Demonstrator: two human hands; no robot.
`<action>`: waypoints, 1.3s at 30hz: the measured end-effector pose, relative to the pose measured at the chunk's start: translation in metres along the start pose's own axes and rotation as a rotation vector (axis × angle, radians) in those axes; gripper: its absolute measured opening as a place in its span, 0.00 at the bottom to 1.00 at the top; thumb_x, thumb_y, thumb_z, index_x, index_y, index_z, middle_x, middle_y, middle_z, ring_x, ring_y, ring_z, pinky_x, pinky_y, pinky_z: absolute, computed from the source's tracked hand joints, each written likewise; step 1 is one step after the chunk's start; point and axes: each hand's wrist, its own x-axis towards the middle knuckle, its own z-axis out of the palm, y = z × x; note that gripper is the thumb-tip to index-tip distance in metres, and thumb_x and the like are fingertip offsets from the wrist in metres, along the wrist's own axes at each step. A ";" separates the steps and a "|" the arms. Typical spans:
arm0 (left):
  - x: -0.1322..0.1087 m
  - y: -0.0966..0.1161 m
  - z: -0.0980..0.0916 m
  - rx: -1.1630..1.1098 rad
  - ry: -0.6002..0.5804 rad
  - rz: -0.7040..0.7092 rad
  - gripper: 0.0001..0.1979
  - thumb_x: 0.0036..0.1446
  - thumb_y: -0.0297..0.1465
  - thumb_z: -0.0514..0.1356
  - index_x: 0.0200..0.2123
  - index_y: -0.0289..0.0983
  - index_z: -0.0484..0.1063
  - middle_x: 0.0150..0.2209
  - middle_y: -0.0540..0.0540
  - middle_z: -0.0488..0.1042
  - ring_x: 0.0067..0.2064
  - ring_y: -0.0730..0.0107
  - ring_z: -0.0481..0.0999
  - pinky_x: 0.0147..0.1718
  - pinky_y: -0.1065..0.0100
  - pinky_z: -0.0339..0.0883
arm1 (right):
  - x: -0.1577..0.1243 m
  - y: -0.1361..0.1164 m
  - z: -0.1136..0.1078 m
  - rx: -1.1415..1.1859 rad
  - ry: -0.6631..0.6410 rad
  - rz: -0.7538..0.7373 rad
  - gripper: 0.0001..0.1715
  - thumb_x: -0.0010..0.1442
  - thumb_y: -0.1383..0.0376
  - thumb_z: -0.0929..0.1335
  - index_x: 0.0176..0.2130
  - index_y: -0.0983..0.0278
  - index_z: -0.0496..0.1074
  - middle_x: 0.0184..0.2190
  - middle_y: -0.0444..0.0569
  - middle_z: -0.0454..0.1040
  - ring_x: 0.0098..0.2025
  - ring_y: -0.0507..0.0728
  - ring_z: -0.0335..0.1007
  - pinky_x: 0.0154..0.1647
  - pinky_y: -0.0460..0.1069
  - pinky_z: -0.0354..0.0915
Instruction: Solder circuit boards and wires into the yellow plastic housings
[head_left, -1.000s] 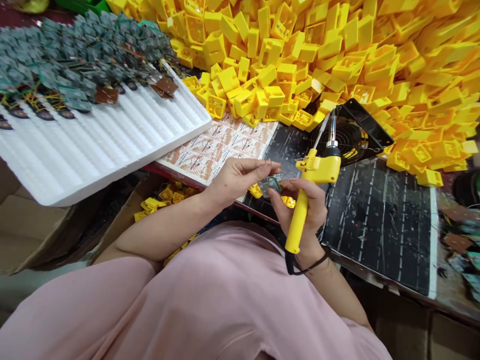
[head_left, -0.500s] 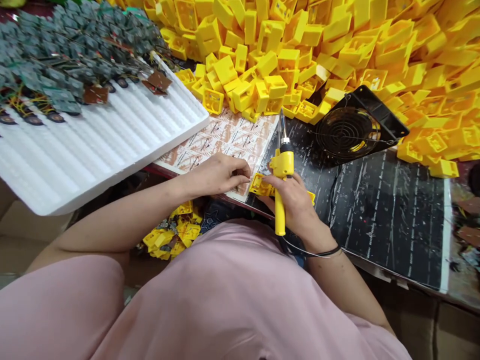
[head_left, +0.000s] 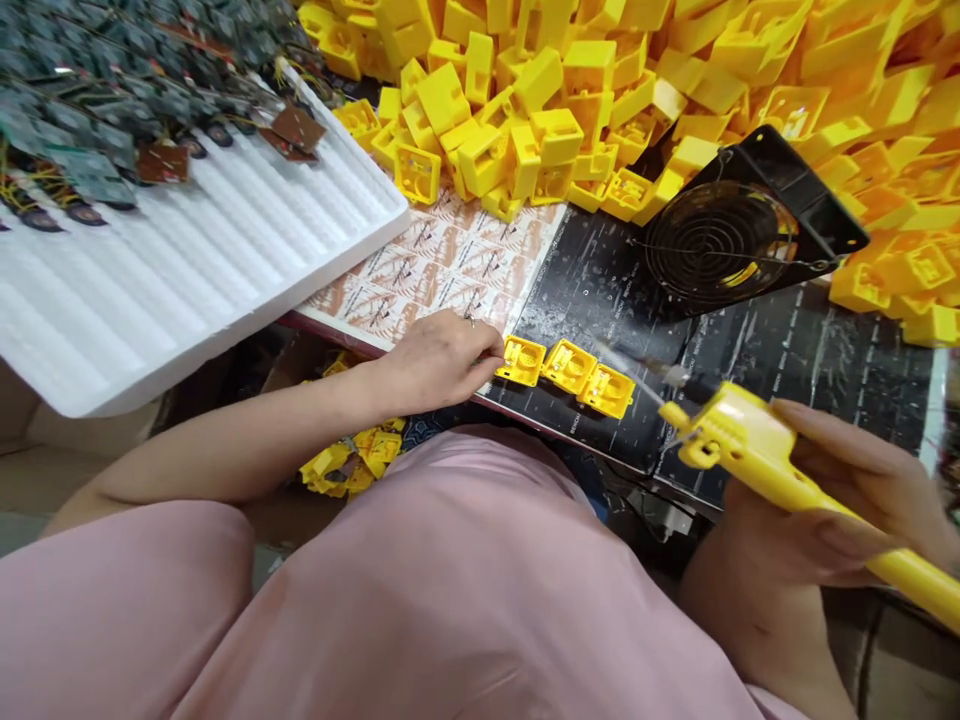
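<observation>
Right hand (head_left: 840, 510) holds soldering iron (head_left: 757, 455), blurred tip seemingly pointing up-left toward housings (head_left: 568, 365).

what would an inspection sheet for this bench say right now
surface: black mat, flecked with pale spatter, beside a brown-printed sheet
job's things: three yellow housings in a row at the mat's near edge; yellow soldering iron
clutter: big pile of yellow housings behind; black fan tilted up against it
hands: left hand with fingertips at the leftmost housing, grip unclear; right hand wrapped round the soldering iron, tip over the mat
cables: thin yellow wires among circuit boards
surroundings: white foam tray bearing the boards; box of yellow parts below the bench
</observation>
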 end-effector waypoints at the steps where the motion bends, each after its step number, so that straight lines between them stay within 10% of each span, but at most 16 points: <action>1: 0.000 0.001 0.001 0.053 -0.001 0.018 0.14 0.64 0.31 0.54 0.35 0.35 0.80 0.29 0.45 0.81 0.32 0.64 0.80 0.35 0.67 0.67 | -0.001 0.000 0.005 0.002 0.035 -0.006 0.23 0.69 0.52 0.67 0.58 0.57 0.77 0.35 0.55 0.81 0.26 0.60 0.77 0.20 0.52 0.71; 10: 0.016 0.013 -0.010 0.330 -0.166 0.074 0.16 0.65 0.30 0.52 0.35 0.34 0.79 0.28 0.43 0.80 0.31 0.61 0.79 0.31 0.64 0.64 | 0.018 -0.014 0.036 0.059 -0.237 -0.291 0.32 0.54 0.72 0.78 0.57 0.62 0.73 0.32 0.46 0.82 0.29 0.55 0.80 0.24 0.46 0.75; 16: 0.021 0.016 -0.016 0.325 -0.261 0.050 0.14 0.63 0.30 0.53 0.34 0.36 0.79 0.29 0.44 0.81 0.30 0.63 0.77 0.29 0.66 0.60 | 0.025 -0.014 0.038 0.053 -0.291 -0.322 0.13 0.59 0.67 0.77 0.41 0.60 0.73 0.29 0.43 0.81 0.28 0.53 0.80 0.26 0.44 0.76; 39: 0.028 0.015 -0.020 0.450 -0.296 0.171 0.14 0.62 0.30 0.54 0.31 0.35 0.78 0.22 0.44 0.74 0.26 0.64 0.74 0.27 0.65 0.61 | 0.044 -0.027 0.017 -0.038 -0.453 -0.406 0.09 0.61 0.66 0.76 0.40 0.58 0.75 0.32 0.46 0.81 0.32 0.53 0.79 0.32 0.48 0.77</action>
